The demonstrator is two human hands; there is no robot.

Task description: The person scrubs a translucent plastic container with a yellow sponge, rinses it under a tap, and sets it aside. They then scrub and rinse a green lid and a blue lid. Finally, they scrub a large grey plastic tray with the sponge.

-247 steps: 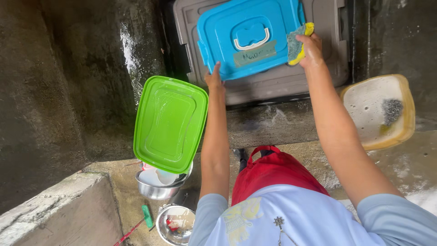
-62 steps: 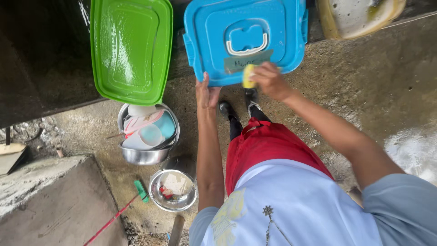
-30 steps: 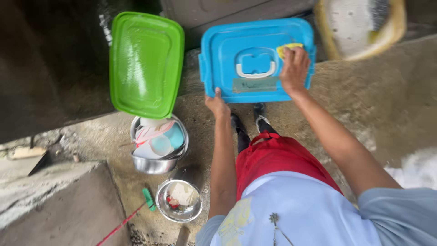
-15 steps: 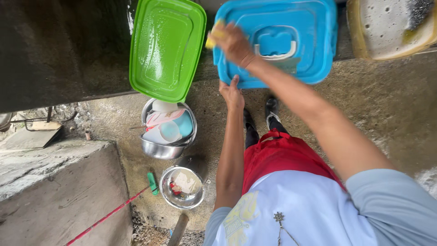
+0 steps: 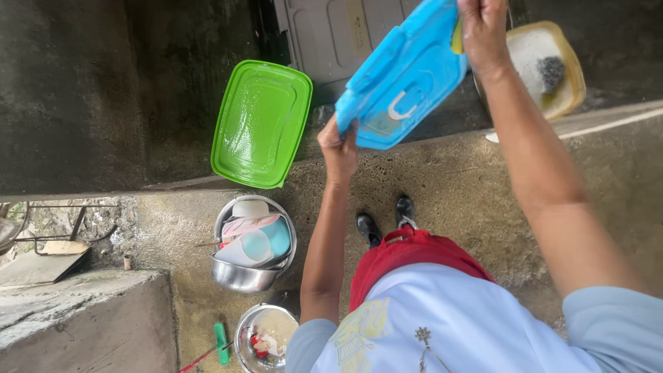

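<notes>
Head view: left hand (image 5: 338, 144) grips lower corner of blue lid (image 5: 404, 76), tilted up off counter (image 5: 442, 186); right hand (image 5: 483, 27) clasps top edge, probably pressing yellow sponge (image 5: 456, 40). Lid looks wet; green lid (image 5: 261, 123) left of left hand, already propped.

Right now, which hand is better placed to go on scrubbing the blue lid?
The right hand: it already presses a yellow sponge against the blue lid. The left hand grips the lid's lower corner, steadying it.
</notes>
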